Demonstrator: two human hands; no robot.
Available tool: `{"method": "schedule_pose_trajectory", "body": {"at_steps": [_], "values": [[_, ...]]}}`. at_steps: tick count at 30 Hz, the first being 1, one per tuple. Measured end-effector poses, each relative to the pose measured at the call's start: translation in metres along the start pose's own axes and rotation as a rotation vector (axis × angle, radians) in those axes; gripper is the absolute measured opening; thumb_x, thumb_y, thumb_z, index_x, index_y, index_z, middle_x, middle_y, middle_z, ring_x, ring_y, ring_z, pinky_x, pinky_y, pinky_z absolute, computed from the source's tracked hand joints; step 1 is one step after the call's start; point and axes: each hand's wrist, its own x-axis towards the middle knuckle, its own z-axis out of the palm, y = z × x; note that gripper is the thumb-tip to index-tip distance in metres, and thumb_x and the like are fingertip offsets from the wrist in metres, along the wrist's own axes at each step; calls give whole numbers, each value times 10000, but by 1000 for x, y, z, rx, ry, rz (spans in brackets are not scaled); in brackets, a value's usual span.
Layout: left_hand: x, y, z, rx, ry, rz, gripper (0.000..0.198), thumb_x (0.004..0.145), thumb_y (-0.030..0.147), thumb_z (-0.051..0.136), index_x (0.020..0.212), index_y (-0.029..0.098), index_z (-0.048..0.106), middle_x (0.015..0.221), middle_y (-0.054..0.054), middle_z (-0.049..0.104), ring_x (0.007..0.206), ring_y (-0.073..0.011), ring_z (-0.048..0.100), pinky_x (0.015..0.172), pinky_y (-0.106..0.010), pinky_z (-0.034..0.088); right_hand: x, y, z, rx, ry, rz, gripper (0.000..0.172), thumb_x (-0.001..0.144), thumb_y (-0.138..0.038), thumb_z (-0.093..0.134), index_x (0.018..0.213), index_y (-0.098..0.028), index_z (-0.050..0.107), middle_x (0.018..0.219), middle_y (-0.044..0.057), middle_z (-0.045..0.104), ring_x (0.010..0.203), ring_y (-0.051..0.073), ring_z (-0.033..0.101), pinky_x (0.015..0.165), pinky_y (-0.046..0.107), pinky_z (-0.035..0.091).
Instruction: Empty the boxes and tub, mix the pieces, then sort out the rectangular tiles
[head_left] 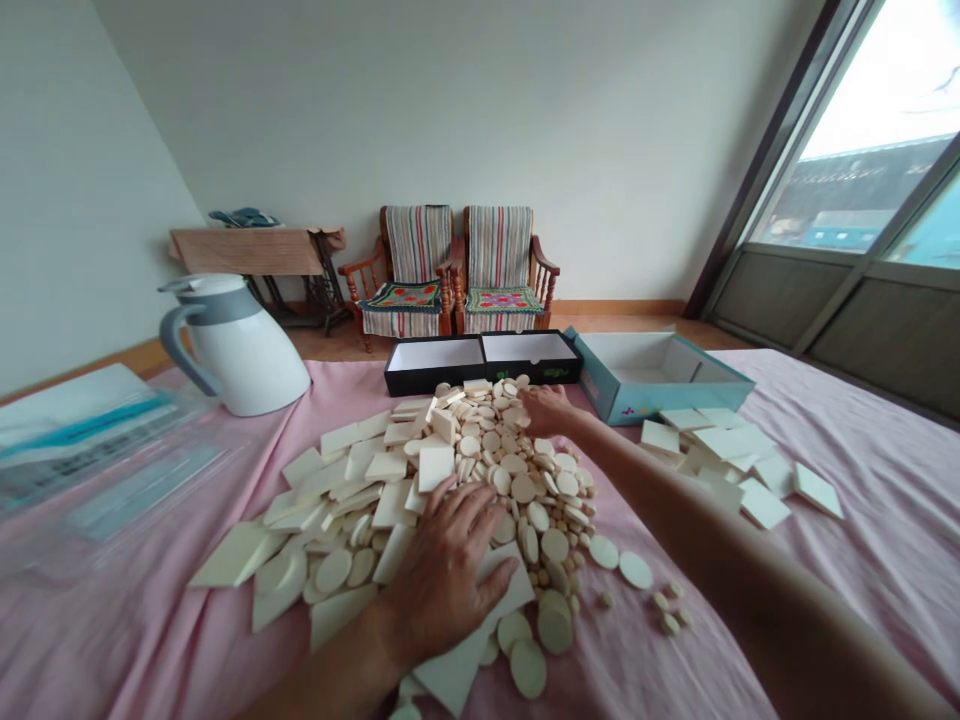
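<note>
A large heap of cream-coloured flat pieces [465, 480] lies on a pink cloth [150, 620], with round discs to the right and squares and rectangles to the left. My left hand [442, 570] rests flat on the near part of the heap, fingers spread over the pieces and holding none. My right hand [547, 410] lies on the far end among the small discs, its fingers partly hidden. A separate group of cream squares [724, 460] lies to the right of my right forearm. A few small discs [667, 610] lie apart at the near right.
An open black box [480, 362] with a white interior and a teal box [656, 372] stand just beyond the heap. A white jug [236, 345] and a clear plastic package [105, 465] are on the left. Behind are a table and two wooden armchairs; a window is right.
</note>
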Motion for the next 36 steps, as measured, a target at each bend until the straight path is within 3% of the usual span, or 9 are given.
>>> {"method": "schedule_pose_trajectory", "body": {"at_steps": [7, 12, 17, 19, 22, 24, 28, 32, 36], "values": [[1, 1, 0, -4, 11, 28, 335, 827, 313, 620, 1138, 189, 617, 1178, -90, 638, 1159, -273, 549, 1108, -548, 326, -62, -2, -28, -102, 208, 45, 339, 735, -128, 574, 1074, -132, 575, 1096, 184, 565, 1054, 312, 482, 887, 417, 343], [2, 1, 0, 6, 19, 30, 334, 837, 303, 601, 1150, 185, 610, 1183, -95, 634, 1155, -276, 548, 1087, -544, 347, -123, 51, -28, -100, 411, 290, 349, 744, -236, 567, 1084, -158, 581, 1054, 155, 578, 963, 298, 510, 792, 388, 405], [2, 0, 2, 18, 30, 33, 322, 843, 293, 593, 1145, 182, 612, 1186, -91, 633, 1158, -267, 543, 1088, -523, 348, -164, 88, -16, 14, 686, 431, 460, 807, -340, 543, 1224, -146, 550, 1166, 171, 574, 1037, 326, 538, 849, 451, 439], [2, 0, 2, 24, 32, 35, 314, 849, 296, 587, 1142, 187, 614, 1179, -87, 635, 1154, -263, 544, 1085, -519, 350, -185, 86, -9, 181, 590, 333, 400, 839, -382, 523, 1180, -182, 585, 1122, 136, 610, 973, 286, 594, 825, 421, 473], [1, -1, 2, 34, 18, 33, 307, 859, 304, 576, 1144, 193, 612, 1182, -82, 632, 1153, -262, 543, 1086, -527, 343, -225, 75, 3, 451, 190, 133, 388, 841, -448, 549, 1168, -249, 612, 1022, 87, 664, 796, 216, 655, 744, 360, 518], [2, -1, 2, 43, 5, 30, 300, 861, 302, 575, 1138, 192, 611, 1180, -81, 633, 1146, -261, 547, 1083, -532, 343, -252, 67, 12, 500, 31, 72, 510, 792, -454, 624, 1268, -279, 575, 1060, 97, 675, 915, 245, 670, 824, 378, 517], [3, -1, 3, 69, 3, 38, 287, 861, 295, 572, 1122, 184, 615, 1170, -87, 637, 1138, -265, 554, 1075, -532, 351, -274, 44, 23, 481, 44, 67, 596, 688, -310, 700, 1272, -276, 586, 1175, 137, 642, 1186, 307, 567, 914, 402, 489], [4, -1, 3, 76, 3, 49, 286, 867, 290, 564, 1128, 183, 612, 1180, -91, 637, 1150, -263, 552, 1084, -530, 342, -248, 17, 26, 529, 96, 66, 257, 764, -163, 544, 984, -245, 649, 976, 96, 649, 876, 220, 642, 736, 327, 505], [3, -1, 3, 69, 8, 52, 281, 873, 288, 556, 1128, 185, 612, 1175, -90, 640, 1148, -261, 555, 1084, -530, 342, -206, -1, 28, 599, 165, 83, 223, 725, -83, 519, 895, -205, 598, 838, 45, 598, 700, 169, 583, 628, 278, 452]]}}
